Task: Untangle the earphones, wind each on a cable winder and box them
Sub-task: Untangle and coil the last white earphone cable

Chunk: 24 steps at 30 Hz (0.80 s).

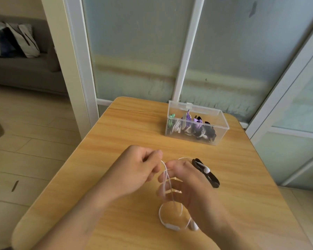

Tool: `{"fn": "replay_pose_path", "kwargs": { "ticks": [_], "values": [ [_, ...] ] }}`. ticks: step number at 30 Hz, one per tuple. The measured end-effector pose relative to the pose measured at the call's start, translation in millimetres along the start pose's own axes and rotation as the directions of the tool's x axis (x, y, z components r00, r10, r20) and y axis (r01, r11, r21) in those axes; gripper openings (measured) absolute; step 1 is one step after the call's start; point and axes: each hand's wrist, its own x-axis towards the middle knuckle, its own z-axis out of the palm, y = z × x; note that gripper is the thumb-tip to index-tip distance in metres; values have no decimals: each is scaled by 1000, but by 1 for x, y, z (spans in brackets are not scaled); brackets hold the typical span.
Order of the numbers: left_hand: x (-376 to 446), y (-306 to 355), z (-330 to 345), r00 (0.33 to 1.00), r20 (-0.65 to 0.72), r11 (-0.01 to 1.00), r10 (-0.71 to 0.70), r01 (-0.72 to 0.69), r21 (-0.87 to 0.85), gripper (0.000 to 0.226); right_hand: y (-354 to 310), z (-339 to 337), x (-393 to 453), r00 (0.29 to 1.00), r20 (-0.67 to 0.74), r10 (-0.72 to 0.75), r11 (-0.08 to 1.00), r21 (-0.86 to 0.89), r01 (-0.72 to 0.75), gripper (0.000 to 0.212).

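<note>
A white earphone cable (165,179) runs between my two hands above the wooden table (126,134). My left hand (137,166) pinches the cable near its top with curled fingers. My right hand (184,184) has the cable looped round its fingers, and a loop with the white inline remote (172,226) hangs below it. One white earbud (205,169) lies on a black cable winder (209,177) just right of my right hand. A clear plastic box (197,123) at the back right holds several wound earphones in green, white, purple and black.
The box's lid (195,107) stands open at its far side. The table's left edge drops to a tiled floor (34,150). Frosted glass panels (137,51) close off the space behind the table, and another glass door (296,105) stands to the right.
</note>
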Motion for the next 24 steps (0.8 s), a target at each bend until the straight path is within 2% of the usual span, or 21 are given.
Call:
{"fn": "replay_pose_path", "kwargs": {
  "ticks": [2,5,6,8,11,14,16,19,21,22,23,24],
  "values": [
    [-1,1,-1,995,96,1000,21,-21,-1,46,1,-2,1,997,-50,-54,987,-156,46,48],
    [-4,8,-8,958,287,998,9,10,-64,47,-5,-9,2,984,-38,-176,956,-245,161,34],
    [-4,9,-9,947,320,994,-7,41,-99,47,-7,-11,1,984,-15,-179,952,-255,169,31],
    [-5,11,-10,940,337,971,-49,124,-205,49,-12,-13,-2,992,47,-119,979,-160,125,29],
    [-5,12,-10,951,296,866,-88,220,-449,44,-18,-11,-4,995,86,-57,996,-69,63,21],
    [-3,16,-16,972,190,654,-140,235,-719,41,-17,-13,-3,993,90,-81,984,-154,94,20],
    [-1,19,-23,986,100,496,-132,153,-855,34,-14,-12,-3,989,112,-98,970,-210,119,23],
    [1,19,-29,996,-32,401,-78,2,-916,24,-7,-7,-1,987,112,-119,955,-258,144,28],
    [1,16,-25,993,-113,430,-44,-83,-899,17,-3,-2,-1,985,148,-82,961,-250,118,30],
    [2,14,-21,990,-139,482,-14,-115,-868,18,0,1,-2,983,177,-47,964,-251,91,31],
    [1,12,-15,985,-169,587,31,-155,-795,22,2,4,-3,979,206,-7,963,-261,62,32],
    [0,8,-8,969,-220,741,112,-229,-632,24,4,7,-3,973,229,24,960,-277,42,33]
  ]
}}
